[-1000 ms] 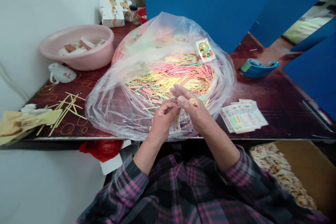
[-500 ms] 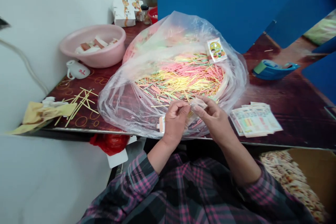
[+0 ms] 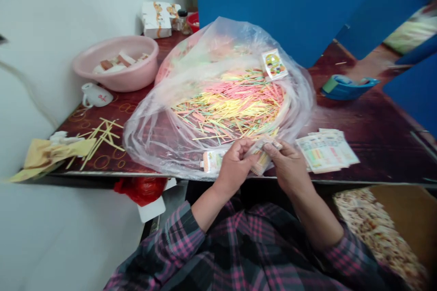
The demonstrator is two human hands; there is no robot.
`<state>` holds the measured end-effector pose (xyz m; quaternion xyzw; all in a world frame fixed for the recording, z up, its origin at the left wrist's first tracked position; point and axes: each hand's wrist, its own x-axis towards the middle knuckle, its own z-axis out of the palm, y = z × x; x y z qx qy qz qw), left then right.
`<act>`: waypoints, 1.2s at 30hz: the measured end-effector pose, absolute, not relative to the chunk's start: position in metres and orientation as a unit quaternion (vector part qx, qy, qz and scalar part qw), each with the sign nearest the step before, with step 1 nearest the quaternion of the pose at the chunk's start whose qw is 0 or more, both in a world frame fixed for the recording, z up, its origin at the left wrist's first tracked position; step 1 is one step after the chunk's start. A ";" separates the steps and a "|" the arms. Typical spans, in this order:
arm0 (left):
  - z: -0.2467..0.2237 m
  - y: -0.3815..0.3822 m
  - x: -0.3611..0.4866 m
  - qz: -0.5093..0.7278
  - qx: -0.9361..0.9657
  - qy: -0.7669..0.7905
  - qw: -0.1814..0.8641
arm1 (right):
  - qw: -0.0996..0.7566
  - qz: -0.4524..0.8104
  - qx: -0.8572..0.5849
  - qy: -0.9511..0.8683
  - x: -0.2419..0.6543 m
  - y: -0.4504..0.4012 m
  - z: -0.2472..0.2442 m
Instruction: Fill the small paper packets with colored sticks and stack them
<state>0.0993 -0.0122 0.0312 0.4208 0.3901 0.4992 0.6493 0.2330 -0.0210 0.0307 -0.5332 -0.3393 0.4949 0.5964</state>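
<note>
A small clear packet (image 3: 260, 158) with yellowish sticks inside is held between my left hand (image 3: 236, 163) and my right hand (image 3: 288, 163), at the table's front edge. Fingers of both hands are closed on it. Behind them a large clear plastic bag (image 3: 146, 118) lies open, full of thin pink, yellow and green sticks (image 3: 235, 100). One printed packet (image 3: 274, 64) rests on the bag's right side. Another packet (image 3: 212, 162) lies just left of my left hand. Flat printed packets (image 3: 327, 151) are fanned out right of my right hand.
At the left are a pink basin (image 3: 124, 79) with packets, a white mug (image 3: 97, 95), loose yellow sticks (image 3: 102, 136) and a yellow cloth (image 3: 48, 152). A blue tape dispenser (image 3: 350, 88) stands at the right. White boxes (image 3: 156, 20) sit at the back.
Both hands have moved slightly lower, and the packet between them now shows more fully. The printed packet beside my left hand is less covered. The whole view has shifted a little.
</note>
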 end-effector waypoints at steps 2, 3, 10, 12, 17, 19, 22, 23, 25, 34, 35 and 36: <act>0.030 -0.010 0.098 0.491 0.419 0.407 0.646 | 0.603 0.499 -0.520 -0.341 0.230 -0.022 0.030; 0.029 -0.008 0.098 0.490 0.419 0.413 0.643 | 0.606 0.502 -0.512 -0.344 0.229 -0.022 0.030; 0.037 0.004 0.077 0.473 0.497 0.434 0.584 | 0.573 0.494 -0.517 -0.401 0.280 -0.018 0.036; 0.043 0.009 0.058 0.491 0.531 0.462 0.513 | 0.538 0.445 -0.558 -0.448 0.316 -0.017 0.042; 0.049 0.025 0.002 0.434 0.679 0.526 0.272 | 0.314 0.107 -0.692 -0.641 0.381 -0.014 0.039; 0.045 0.034 -0.012 0.374 0.735 0.531 0.195 | 0.249 -0.004 -0.703 -0.666 0.383 -0.015 0.027; 0.034 0.046 -0.020 0.264 0.784 0.546 0.131 | 0.207 -0.066 -0.694 -0.687 0.373 -0.019 0.006; 0.029 0.049 -0.019 0.229 0.792 0.553 0.117 | 0.195 -0.066 -0.691 -0.693 0.370 -0.021 -0.001; 0.022 0.054 -0.016 0.171 0.803 0.564 0.088 | 0.173 -0.063 -0.689 -0.701 0.369 -0.023 -0.013; 0.016 0.062 -0.012 0.136 0.795 0.584 0.093 | 0.168 -0.081 -0.684 -0.705 0.378 -0.023 -0.031; 0.017 0.061 -0.012 0.153 0.791 0.584 0.104 | 0.176 -0.083 -0.685 -0.702 0.374 -0.025 -0.029; 0.018 0.059 -0.012 0.176 0.786 0.581 0.114 | 0.185 -0.085 -0.685 -0.700 0.371 -0.027 -0.026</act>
